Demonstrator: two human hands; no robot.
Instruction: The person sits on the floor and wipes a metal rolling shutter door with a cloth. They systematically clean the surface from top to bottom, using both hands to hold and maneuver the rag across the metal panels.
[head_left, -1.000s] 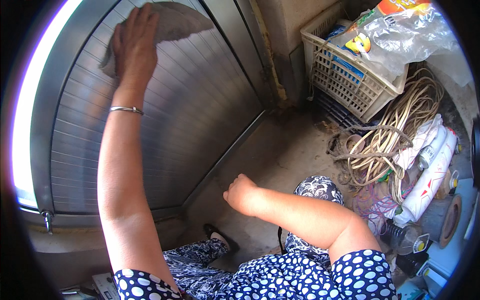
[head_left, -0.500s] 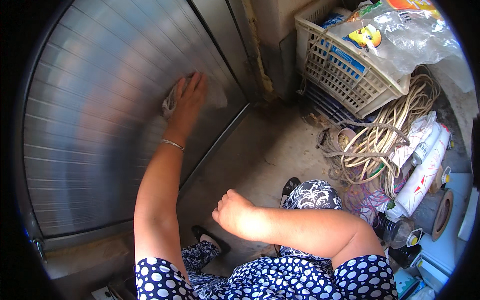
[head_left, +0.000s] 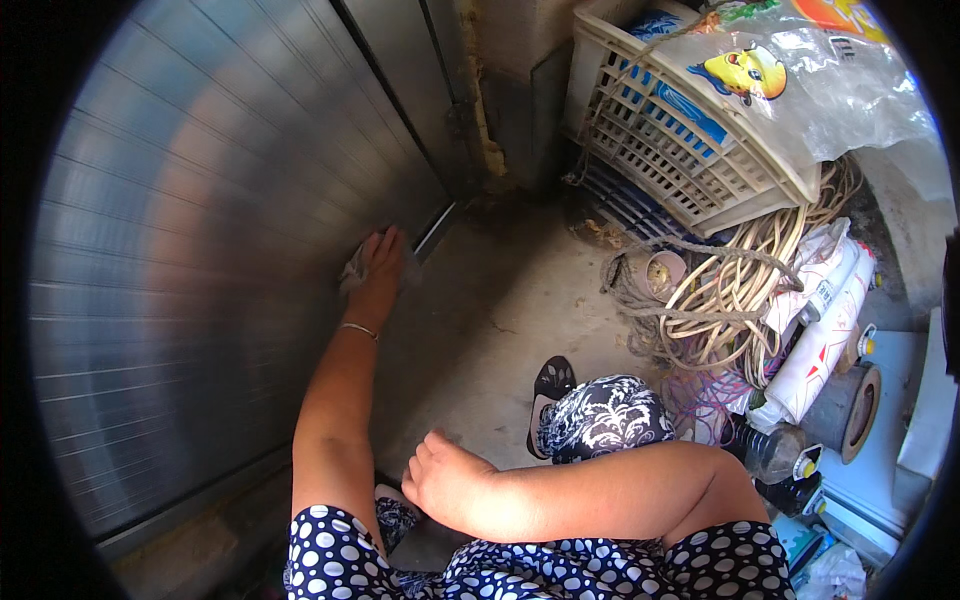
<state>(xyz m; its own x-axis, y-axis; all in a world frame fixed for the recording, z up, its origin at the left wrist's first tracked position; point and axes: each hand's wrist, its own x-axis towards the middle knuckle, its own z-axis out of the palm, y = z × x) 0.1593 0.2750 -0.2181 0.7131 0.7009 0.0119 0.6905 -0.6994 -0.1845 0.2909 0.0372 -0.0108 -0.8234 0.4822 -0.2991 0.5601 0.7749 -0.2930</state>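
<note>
My left hand (head_left: 380, 270) presses a pale grey cloth (head_left: 352, 270) flat against a shiny ribbed metal door (head_left: 190, 260), low down by its bottom edge. Its fingers lie over the cloth, which shows on both sides of them. A bracelet circles that wrist. In front of my body, my right hand (head_left: 445, 485) is curled into a loose fist. It touches neither the door nor the cloth, and nothing shows in it, though the palm faces away from view.
To the right stands a cream plastic crate (head_left: 690, 150) draped with a clear printed bag (head_left: 820, 80). Coiled rope (head_left: 730, 300), a small cup (head_left: 662, 272), a white roll (head_left: 815, 340) and plastic bottles (head_left: 780, 455) crowd the floor. My shoe (head_left: 552, 385) rests on concrete (head_left: 480, 330).
My left hand and the cloth have moved down the door toward its bottom edge. The view has shifted slightly, and my right fist sits a little lower and further left.
</note>
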